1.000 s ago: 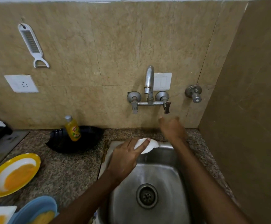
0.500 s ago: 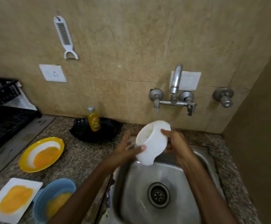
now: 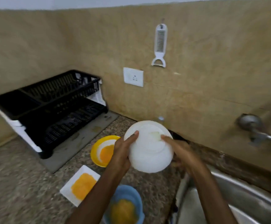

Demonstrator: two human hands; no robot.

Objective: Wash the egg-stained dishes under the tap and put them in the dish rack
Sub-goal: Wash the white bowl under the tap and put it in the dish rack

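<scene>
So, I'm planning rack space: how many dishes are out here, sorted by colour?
White: 2, the white bowl and the white square plate
Yellow: 1, the yellow plate
Blue: 1, the blue bowl
Total: 4

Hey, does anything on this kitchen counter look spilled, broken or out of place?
Nothing looks spilled or broken. The yellow smears sit inside the round yellow plate, square white plate and blue bowl on the speckled counter. The white round bowl is tipped base-up, but the left hand and right hand hold it.
</scene>
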